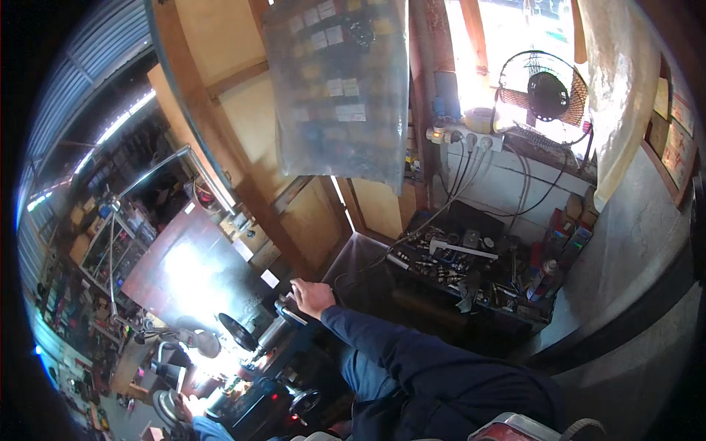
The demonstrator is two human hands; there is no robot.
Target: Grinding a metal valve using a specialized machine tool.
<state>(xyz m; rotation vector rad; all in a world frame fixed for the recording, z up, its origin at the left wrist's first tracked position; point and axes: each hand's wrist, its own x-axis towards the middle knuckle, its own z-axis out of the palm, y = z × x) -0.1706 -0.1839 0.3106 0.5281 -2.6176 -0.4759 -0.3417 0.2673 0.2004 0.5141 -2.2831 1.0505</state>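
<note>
A reddish panel [184,268] rose behind the brightly lit lathe [254,410]. Your right hand [313,298] curled at its tailstock [275,333], your left hand [193,406] beside a grey disc [168,406]; whether either gripped, I couldn't tell.

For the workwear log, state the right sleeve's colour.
The right sleeve is dark blue, seen best in the head view.
</note>
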